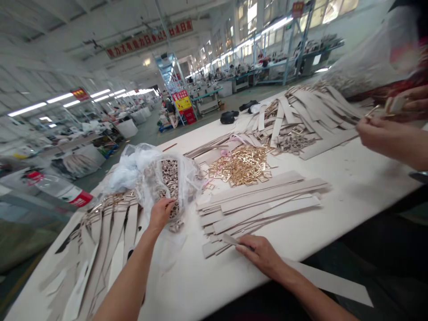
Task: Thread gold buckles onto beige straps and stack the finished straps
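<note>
My left hand (pixel 161 213) reaches into a clear plastic bag (pixel 147 171) full of small metal buckles (pixel 170 176), fingers curled on the buckles at its mouth. My right hand (pixel 259 253) grips one beige strap (pixel 329 281) near its end; the strap runs back off the table's near edge. Just beyond that hand lies a loose stack of beige straps (pixel 261 203). A heap of gold buckles (pixel 241 166) sits behind the stack.
The white table (pixel 361 178) also holds straps fitted with buckles at my left (pixel 103 232) and a big pile of straps at the far right (pixel 307 116). A co-worker's hands (pixel 384 133) handle a buckle and strap there. Factory workstations fill the background.
</note>
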Available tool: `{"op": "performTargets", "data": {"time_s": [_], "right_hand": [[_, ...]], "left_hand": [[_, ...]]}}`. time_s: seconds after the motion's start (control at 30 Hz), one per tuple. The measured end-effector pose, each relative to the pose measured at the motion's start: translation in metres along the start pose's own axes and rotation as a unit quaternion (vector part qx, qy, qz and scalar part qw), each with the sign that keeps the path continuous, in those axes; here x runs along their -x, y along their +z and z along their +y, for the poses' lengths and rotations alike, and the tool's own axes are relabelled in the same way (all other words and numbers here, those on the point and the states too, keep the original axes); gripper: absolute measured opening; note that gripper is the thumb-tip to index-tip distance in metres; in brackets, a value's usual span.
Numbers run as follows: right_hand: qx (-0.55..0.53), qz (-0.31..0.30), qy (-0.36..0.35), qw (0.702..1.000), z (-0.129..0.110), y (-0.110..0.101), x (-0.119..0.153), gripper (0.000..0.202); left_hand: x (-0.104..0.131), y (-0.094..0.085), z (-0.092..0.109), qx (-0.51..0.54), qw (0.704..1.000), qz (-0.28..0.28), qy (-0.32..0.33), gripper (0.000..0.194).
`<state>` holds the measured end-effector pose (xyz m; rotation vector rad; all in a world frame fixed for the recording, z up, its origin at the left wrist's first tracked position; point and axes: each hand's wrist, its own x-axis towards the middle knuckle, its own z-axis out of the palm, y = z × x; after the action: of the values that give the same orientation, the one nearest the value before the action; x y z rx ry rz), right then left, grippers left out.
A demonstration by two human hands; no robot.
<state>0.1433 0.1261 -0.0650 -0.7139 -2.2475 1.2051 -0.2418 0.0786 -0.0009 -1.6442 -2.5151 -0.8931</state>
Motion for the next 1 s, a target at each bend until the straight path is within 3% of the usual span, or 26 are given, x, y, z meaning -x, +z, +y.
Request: {"op": "performTargets", "data": {"time_s": [0.2, 0.37, 0.5, 0.57, 0.63, 0.7, 0.8, 0.9, 1.0], "right_hand": [[0.001, -0.002, 0.000, 1.000, -0.002, -0.002, -0.001, 0.029], [0.000, -0.002, 0.002, 1.000, 0.001, 0.000, 0.001, 0.027], [-0.042, 0.012, 0.004, 0.999, -0.002, -0.004, -0.001, 0.026], [-0.062, 0.034, 0.009, 0.997, -0.009, -0.009, -0.005, 0.027], [-0.061, 0.063, 0.005, 0.996, -0.019, -0.016, -0.011, 0.027], [-0.028, 0.084, -0.008, 0.996, -0.029, -0.022, -0.018, 0.028], [0.062, 0.109, -0.018, 0.992, -0.037, -0.029, -0.023, 0.030], [0.147, 0.136, -0.009, 0.980, -0.036, -0.032, -0.020, 0.031], [0.194, 0.139, -0.015, 0.971, -0.028, -0.031, -0.016, 0.031]], "left_hand": [[-0.014, 0.016, -0.002, -0.076, 0.996, -0.028, 0.028, 0.025], [-0.018, 0.008, 0.003, -0.094, 0.995, -0.017, 0.008, 0.019], [-0.007, -0.004, 0.023, -0.060, 0.998, 0.011, -0.020, 0.026], [0.009, -0.001, 0.045, 0.055, 0.997, -0.015, -0.055, 0.033], [0.029, 0.010, 0.076, 0.249, 0.958, -0.087, -0.109, 0.042], [0.048, 0.025, 0.111, 0.410, 0.883, -0.165, -0.158, 0.047], [0.064, 0.041, 0.157, 0.496, 0.818, -0.232, -0.174, 0.047], [0.066, 0.049, 0.179, 0.506, 0.805, -0.259, -0.170, 0.052], [0.064, 0.056, 0.179, 0.469, 0.817, -0.284, -0.177, 0.058]]}}
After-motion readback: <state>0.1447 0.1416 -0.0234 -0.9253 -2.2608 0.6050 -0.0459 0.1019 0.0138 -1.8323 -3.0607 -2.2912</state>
